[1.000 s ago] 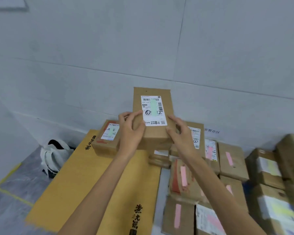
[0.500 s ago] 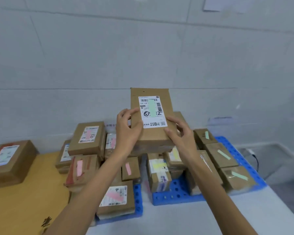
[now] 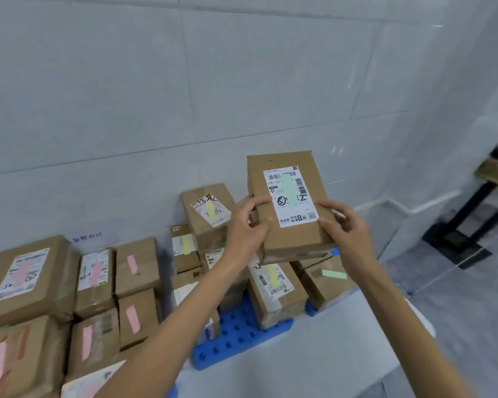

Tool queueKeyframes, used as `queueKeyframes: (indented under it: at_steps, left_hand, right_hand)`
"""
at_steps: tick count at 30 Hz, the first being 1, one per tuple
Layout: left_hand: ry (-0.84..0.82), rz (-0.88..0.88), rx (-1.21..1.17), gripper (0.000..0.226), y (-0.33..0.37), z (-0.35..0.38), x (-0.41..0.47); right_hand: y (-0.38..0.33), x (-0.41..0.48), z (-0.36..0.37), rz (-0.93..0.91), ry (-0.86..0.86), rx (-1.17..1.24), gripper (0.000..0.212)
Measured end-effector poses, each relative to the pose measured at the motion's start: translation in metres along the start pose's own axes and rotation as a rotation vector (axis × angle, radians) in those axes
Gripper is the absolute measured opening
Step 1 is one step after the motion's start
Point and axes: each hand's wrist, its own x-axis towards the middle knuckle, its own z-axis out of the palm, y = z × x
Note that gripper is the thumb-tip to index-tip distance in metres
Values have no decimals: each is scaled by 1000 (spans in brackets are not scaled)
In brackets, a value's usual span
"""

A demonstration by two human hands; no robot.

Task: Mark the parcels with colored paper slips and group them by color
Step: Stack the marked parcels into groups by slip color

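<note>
Both hands, left hand (image 3: 246, 228) and right hand (image 3: 344, 229), grip the parcel (image 3: 288, 239), swung rightward away from the pink pile (image 3: 133, 268) at 8 o'clock to hover over the green pile (image 3: 327, 280) at 5 o'clock, probably ready to set down.

Wall (image 3: 242, 81): large pale tiles, thin grey seams. Grey floor (image 3: 457, 311) on right. Black-legged wooden stand (image 3: 493, 172) at right edge. White tabletop (image 3: 314, 354). Even light.

The parcel (image 3: 291, 205), gripped by the left hand (image 3: 246, 229) and right hand (image 3: 347, 234), now hangs further right, over the green-slip box (image 3: 327, 278) on the blue pallet (image 3: 236, 337), away from the pink-slip boxes (image 3: 98, 282).
</note>
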Motion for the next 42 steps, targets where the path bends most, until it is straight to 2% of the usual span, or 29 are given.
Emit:
queueKeyframes:
  at_steps: [5, 10, 14, 19, 23, 27, 28, 30, 32, 33, 36, 40, 42]
  left_hand:
    - [-47, 14, 36, 37, -21, 88, 50]
    - [-19, -38, 96, 38, -53, 184, 108]
    - [-32, -194, 135, 37, -94, 255, 147]
    - [-30, -385, 196, 37, -147, 302, 186]
    - [-60, -504, 332, 41, -183, 314, 210]
    - [-137, -650, 427, 44, -217, 296, 238]
    - [-156, -638, 521, 48, -227, 290, 241]
    - [-165, -624, 858, 66, -242, 277, 241]
    - [-144, -672, 1087, 81, -253, 264, 233]
    - [-157, -708, 1125, 86, -258, 257, 227]
    - [-280, -848, 1037, 91, -271, 246, 217]
    - [-316, -815, 1006, 88, -277, 239, 217]
    - [-260, -770, 1004, 89, -276, 237, 213]
  right_hand:
    - [35, 67, -75, 21, 16, 25, 26]
    - [85, 153, -147, 55, -38, -20, 27]
    - [129, 216, -199, 138, -121, -78, 30]
    - [197, 270, -221, 257, -266, -146, 28]
    - [252, 293, -211, 347, -386, -178, 37]
    - [292, 302, -189, 369, -494, -251, 46]
    - [305, 301, -185, 352, -549, -294, 51]
    - [323, 298, -182, 313, -655, -356, 61]
    - [334, 299, -178, 296, -663, -357, 63]
    - [334, 301, -174, 279, -660, -360, 62]
    - [337, 313, -158, 241, -676, -401, 58]
    - [342, 327, -139, 246, -663, -525, 64]
    - [344, 327, -139, 183, -678, -628, 70]
